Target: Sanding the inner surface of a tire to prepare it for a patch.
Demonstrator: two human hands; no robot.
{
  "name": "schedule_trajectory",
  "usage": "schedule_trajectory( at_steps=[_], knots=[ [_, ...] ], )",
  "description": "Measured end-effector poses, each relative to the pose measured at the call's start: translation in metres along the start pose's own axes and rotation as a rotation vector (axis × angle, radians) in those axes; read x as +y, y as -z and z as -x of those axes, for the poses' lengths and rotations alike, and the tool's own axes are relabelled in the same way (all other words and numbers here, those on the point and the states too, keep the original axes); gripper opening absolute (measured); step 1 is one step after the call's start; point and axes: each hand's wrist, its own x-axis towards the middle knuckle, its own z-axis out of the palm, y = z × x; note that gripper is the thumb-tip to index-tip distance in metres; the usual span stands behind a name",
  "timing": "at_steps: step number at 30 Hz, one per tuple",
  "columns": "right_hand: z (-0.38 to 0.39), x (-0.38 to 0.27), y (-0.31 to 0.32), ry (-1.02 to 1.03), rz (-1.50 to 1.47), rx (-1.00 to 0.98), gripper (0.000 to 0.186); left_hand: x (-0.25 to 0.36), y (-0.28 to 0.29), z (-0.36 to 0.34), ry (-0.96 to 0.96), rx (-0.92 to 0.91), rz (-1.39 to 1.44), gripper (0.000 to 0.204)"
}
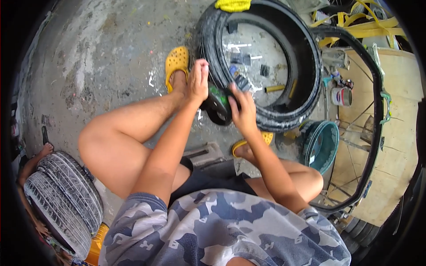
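Note:
My left hand (pixel 198 84), fingers long and pressed together, is at the left of a dark black-and-green object (pixel 217 98), by the tire's near left side; what its fingertips grip is unclear. My right hand (pixel 242 106) holds the object's right side, with a dark loop hanging below it. Behind both hands lies a big black tire (pixel 305 66) with white smears, a yellow knit item (pixel 232 4) on its top rim. Dark square pieces (pixel 242 59) and short yellow tubes (pixel 274 88) show inside its opening.
A teal tub (pixel 320 146), a small bucket (pixel 341 96), a black rubber ring (pixel 376 128) and a plywood sheet (pixel 397 177) are at right, yellow straps (pixel 377 24) above. Stacked dusty tires (pixel 60 213) and another person's bare limb (pixel 25 170) are at lower left.

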Motion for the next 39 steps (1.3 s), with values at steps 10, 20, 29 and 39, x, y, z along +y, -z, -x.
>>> schedule_trajectory(
  at_steps=[10, 20, 29, 39],
  knots=[
    [0.007, 0.002, 0.000, 0.041, 0.012, 0.055, 0.044, -0.004, 0.001, 0.000, 0.000, -0.015, 0.021, 0.023],
    [0.022, 0.002, 0.008, -0.072, 0.081, -0.006, 0.041, 0.002, 0.001, 0.000, 0.039, -0.038, 0.007, 0.026],
    [-0.032, 0.005, 0.010, -0.285, -0.115, 0.144, 0.035, 0.002, 0.006, -0.006, -0.043, -0.162, 0.032, 0.030],
    [0.048, 0.014, 0.017, -0.725, -0.706, 0.383, 0.030, 0.013, 0.007, 0.000, -0.228, -0.207, -0.036, 0.048]
  ],
)
